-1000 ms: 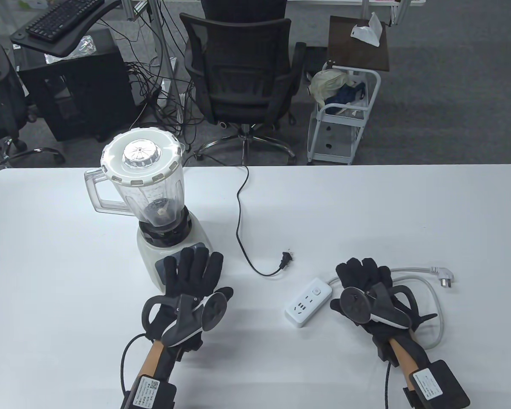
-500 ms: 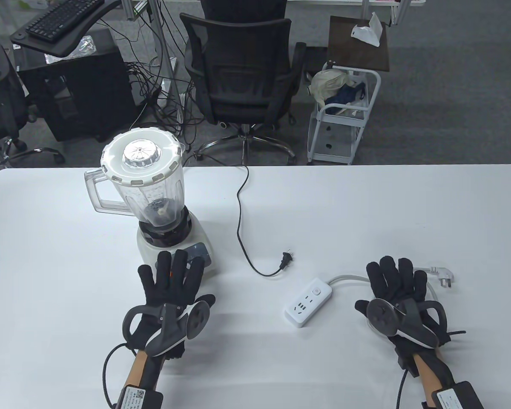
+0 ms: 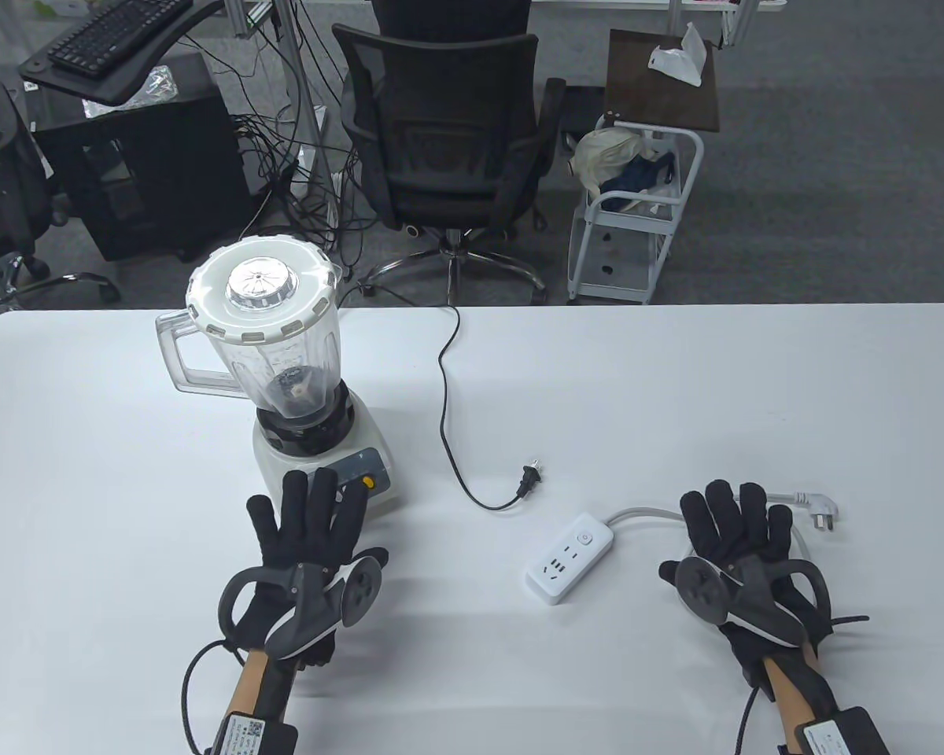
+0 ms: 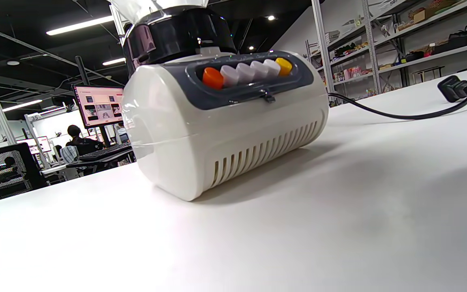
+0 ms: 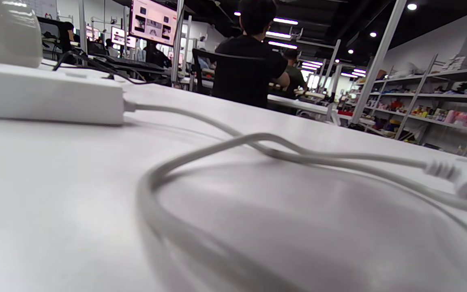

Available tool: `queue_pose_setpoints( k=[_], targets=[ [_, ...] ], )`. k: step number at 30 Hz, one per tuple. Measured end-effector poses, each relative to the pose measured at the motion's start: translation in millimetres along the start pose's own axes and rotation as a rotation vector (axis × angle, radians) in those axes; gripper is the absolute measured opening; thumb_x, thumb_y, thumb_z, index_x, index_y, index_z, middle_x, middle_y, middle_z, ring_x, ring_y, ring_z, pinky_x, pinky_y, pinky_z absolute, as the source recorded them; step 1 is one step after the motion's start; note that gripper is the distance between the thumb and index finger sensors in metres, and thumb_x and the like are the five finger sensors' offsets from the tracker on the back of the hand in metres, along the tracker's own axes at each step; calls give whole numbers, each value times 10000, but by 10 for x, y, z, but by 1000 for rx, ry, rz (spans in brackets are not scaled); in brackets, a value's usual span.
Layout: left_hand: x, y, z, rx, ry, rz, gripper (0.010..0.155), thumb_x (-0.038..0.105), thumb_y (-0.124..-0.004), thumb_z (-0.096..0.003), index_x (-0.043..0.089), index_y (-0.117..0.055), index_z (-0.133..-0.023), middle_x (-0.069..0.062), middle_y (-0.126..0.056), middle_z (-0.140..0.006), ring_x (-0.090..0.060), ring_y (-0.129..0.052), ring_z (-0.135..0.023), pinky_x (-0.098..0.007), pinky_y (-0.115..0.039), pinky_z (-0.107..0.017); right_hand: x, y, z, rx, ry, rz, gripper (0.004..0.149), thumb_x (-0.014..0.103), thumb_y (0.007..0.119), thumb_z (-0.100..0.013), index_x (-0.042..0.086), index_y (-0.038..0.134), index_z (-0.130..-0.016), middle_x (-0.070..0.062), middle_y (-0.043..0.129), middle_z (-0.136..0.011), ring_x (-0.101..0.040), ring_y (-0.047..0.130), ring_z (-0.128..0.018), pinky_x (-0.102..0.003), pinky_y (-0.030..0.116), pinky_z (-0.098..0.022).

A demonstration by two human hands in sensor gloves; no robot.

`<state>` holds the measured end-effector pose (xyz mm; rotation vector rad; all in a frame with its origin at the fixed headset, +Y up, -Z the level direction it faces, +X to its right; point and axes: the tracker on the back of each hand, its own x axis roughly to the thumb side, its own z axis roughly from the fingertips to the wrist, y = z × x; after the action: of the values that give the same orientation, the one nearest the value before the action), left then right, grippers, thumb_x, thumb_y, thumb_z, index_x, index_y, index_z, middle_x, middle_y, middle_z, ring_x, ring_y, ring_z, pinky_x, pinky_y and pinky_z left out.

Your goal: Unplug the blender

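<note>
The left hand's fingers are spread flat and released, grasping nothing, with the left hand lying palm-down on the white table. Just beyond those fingertips stands the blender, its white base close to them; from the table view it cannot be told whether they touch it. The left wrist view shows the base's panel with 5 buttons in a row, orange at one end and yellow at the other.

To the right of these fingers, the blender's black cord runs across the table and ends in its plug, which lies loose on the surface, apart from the white power strip. The strip sits between the 2 hands, nearer the right one.

The right hand's fingers are likewise splayed and released, holding nothing; the right hand rests over the strip's white cable, whose own plug lies just right of the fingertips.
</note>
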<state>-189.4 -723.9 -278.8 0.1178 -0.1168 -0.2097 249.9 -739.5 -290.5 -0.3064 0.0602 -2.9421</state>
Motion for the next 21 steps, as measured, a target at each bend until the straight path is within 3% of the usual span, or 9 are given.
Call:
queue_pose_setpoints(
  k=[21],
  targets=[
    [-2, -2, 0, -17, 5, -14, 832, 662, -315, -477, 272, -139, -1190, -133, -192, -1281, -496, -210, -1171, -752, -216, -764, 0, 3, 13, 32, 7, -1, 835, 568, 380, -453, 72, 204, -1102, -313, 241, -1150, -658, 221, -984, -767, 230, -665]
  ],
)
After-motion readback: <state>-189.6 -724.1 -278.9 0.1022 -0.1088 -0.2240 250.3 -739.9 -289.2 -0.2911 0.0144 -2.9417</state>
